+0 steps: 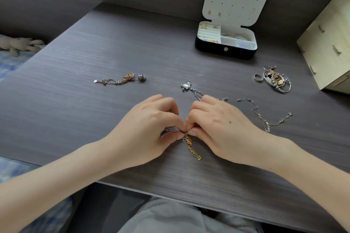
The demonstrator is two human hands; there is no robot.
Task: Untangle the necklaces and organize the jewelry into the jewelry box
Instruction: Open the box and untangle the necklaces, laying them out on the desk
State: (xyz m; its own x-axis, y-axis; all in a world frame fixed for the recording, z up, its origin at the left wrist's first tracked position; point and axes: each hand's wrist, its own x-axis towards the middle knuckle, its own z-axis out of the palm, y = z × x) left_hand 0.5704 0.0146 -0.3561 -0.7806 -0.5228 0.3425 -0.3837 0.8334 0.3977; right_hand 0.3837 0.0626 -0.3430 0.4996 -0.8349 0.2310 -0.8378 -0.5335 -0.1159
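Note:
My left hand [151, 126] and my right hand [217, 126] meet fingertip to fingertip over the table, both pinching the top of a gold chain [191, 146] that trails toward me. A silver necklace with a clear pendant [186, 86] lies just beyond my right hand, its chain running under the fingers. A gold and silver tangle [123, 79] rests at the left. A thin silver chain [265, 115] lies at the right. The open jewelry box [225, 51] stands at the back, with rings and a bracelet inside and earrings on its lid.
A pile of mixed jewelry [275, 79] with a silver ring [258, 77] beside it lies right of centre. A pale wooden box [329, 39] stands at the far right. A soft toy [19, 43] lies off the table's left. The grey table's front edge [170, 197] is near my lap.

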